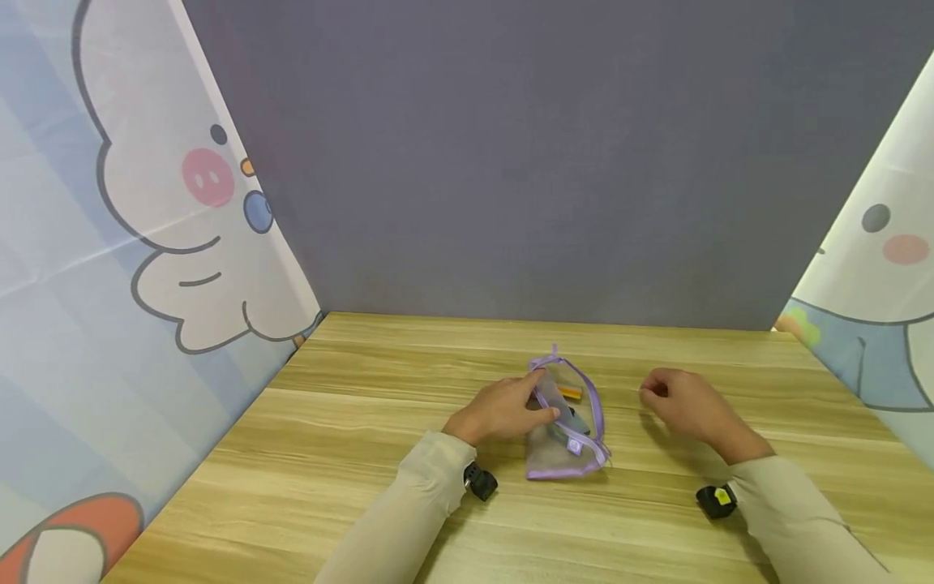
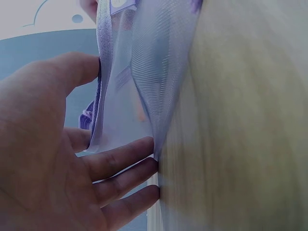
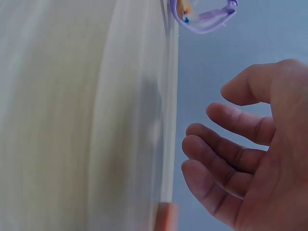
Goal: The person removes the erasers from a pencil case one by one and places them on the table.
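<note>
A translucent mesh zip pouch (image 1: pixel 552 461) with purple trim stands on the table, its mouth gaping. Inside it lie an orange item (image 1: pixel 570 392) and something dark and greyish, partly veiled by the mesh. My left hand (image 1: pixel 503 410) holds the pouch's left rim, thumb and index finger at the zip edge (image 2: pixel 105 53). The other left fingertips touch the mesh side lower down. To the right of the pouch, apart from it, hovers my right hand (image 1: pixel 689 405). Its fingers (image 3: pixel 224 156) are loosely curled with nothing between them.
The wood-grain table (image 1: pixel 306 462) meets a grey panel (image 1: pixel 547 162) at the back. Cartoon-printed cloths (image 1: pixel 44 324) hang on both sides. A blurred orange object (image 3: pixel 166 219) shows at the bottom of the right wrist view.
</note>
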